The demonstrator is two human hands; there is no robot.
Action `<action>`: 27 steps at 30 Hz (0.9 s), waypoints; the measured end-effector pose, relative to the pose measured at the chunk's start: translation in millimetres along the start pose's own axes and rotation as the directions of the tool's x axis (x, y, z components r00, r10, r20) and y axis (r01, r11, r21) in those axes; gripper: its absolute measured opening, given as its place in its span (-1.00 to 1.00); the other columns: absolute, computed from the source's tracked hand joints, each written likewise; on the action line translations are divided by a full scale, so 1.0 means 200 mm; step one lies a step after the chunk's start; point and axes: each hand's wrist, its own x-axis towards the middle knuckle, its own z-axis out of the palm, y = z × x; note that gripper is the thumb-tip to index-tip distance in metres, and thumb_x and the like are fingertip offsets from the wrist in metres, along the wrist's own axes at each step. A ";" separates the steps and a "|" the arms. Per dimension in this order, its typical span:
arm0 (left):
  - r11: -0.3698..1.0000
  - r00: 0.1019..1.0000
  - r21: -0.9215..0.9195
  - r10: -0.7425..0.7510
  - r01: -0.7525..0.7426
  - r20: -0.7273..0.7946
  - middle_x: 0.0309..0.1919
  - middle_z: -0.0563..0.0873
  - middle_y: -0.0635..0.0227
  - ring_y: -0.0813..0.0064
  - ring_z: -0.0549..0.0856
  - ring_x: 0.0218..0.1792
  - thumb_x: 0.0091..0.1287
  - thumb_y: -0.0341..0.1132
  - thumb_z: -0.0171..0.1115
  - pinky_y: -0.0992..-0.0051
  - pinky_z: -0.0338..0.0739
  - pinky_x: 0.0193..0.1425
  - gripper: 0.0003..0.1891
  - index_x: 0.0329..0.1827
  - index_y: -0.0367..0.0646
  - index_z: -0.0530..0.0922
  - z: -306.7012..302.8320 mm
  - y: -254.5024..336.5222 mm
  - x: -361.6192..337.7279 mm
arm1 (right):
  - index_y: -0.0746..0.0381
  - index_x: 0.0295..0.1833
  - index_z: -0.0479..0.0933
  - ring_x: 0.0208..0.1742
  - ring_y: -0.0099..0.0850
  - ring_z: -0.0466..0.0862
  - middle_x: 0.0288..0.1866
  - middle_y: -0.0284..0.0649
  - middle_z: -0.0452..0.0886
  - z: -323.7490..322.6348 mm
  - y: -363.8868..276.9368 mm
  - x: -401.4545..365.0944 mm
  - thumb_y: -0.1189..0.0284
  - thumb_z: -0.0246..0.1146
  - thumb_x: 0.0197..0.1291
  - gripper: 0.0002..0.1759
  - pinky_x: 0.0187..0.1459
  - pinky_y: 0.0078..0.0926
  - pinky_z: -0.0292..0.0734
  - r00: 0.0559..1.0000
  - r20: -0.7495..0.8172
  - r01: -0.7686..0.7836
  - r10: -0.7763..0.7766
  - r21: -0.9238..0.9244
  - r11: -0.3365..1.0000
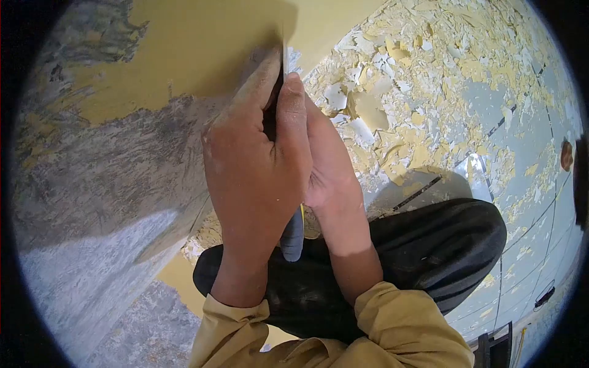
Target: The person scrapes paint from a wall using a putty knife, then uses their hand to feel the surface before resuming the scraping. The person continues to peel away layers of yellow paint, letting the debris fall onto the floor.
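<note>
Both hands are together around a scraper, whose thin metal blade [285, 60] shows edge-on against the wall. My left hand [254, 165] wraps the tool from the left, its fingers reaching up beside the blade. From the right, my right hand [328, 153] is closed on the tool too, mostly behind my left hand. Below them sticks out the rounded grey handle end [292, 236] with a yellow strip. Yellow paint [184, 49] covers the upper part of the wall, and rough grey surface [116, 165] is bare to the left and below it.
Yellow and white paint flakes [417, 116] lie thickly over the tiled floor [521, 208] on the right. My legs in dark trousers [429, 245] are bent below my hands. A shiny flat piece [473, 175] lies beyond the knee. A dark object [496, 349] stands at the lower right.
</note>
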 end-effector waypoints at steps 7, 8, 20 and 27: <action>0.995 0.992 0.031 -0.094 0.092 0.089 -0.34 0.73 0.18 0.52 0.67 -0.31 0.39 -0.28 0.10 0.46 0.53 -0.17 -0.69 0.09 -0.26 0.59 0.11 -0.03 0.05 | 0.17 -0.30 0.51 -0.64 -0.61 0.46 -0.56 -0.40 0.48 -0.13 -0.07 0.11 -0.07 -0.09 0.43 -0.45 -0.71 -0.63 0.25 0.983 0.179 0.048 -0.044 -0.016 0.999; 0.996 0.992 0.026 -0.092 0.090 0.087 -0.34 0.73 0.18 0.52 0.67 -0.31 0.39 -0.28 0.10 0.46 0.53 -0.17 -0.69 0.09 -0.26 0.59 0.13 -0.03 0.05 | 0.17 -0.30 0.51 -0.64 -0.61 0.46 -0.56 -0.40 0.48 -0.14 -0.08 0.13 -0.07 -0.09 0.43 -0.45 -0.71 -0.63 0.25 0.983 0.180 0.051 -0.047 -0.021 0.998; 0.966 0.938 0.165 -0.236 0.199 0.254 -0.59 0.62 0.22 0.53 0.60 -0.66 0.41 -0.25 0.07 0.45 0.48 -0.49 -0.72 -0.01 -0.26 0.58 -0.06 0.03 0.04 | 0.17 0.08 0.46 -0.13 -0.55 0.58 -0.12 -0.35 0.59 -0.11 0.08 0.03 0.10 -0.14 0.51 -0.59 -0.08 -0.54 0.55 0.962 0.260 -0.145 0.078 0.251 0.957; 0.970 0.920 0.173 -0.218 0.169 0.325 -0.60 0.56 0.01 0.12 0.56 -0.58 0.42 -0.24 0.01 0.22 0.42 -0.43 -0.74 -0.27 -0.29 0.52 -0.03 -0.01 0.02 | 0.15 -0.13 0.45 -0.61 -0.49 0.48 -0.45 -0.31 0.52 -0.14 0.06 0.04 -0.04 -0.18 0.46 -0.50 -0.69 -0.55 0.33 0.989 0.059 -0.139 0.137 0.034 0.990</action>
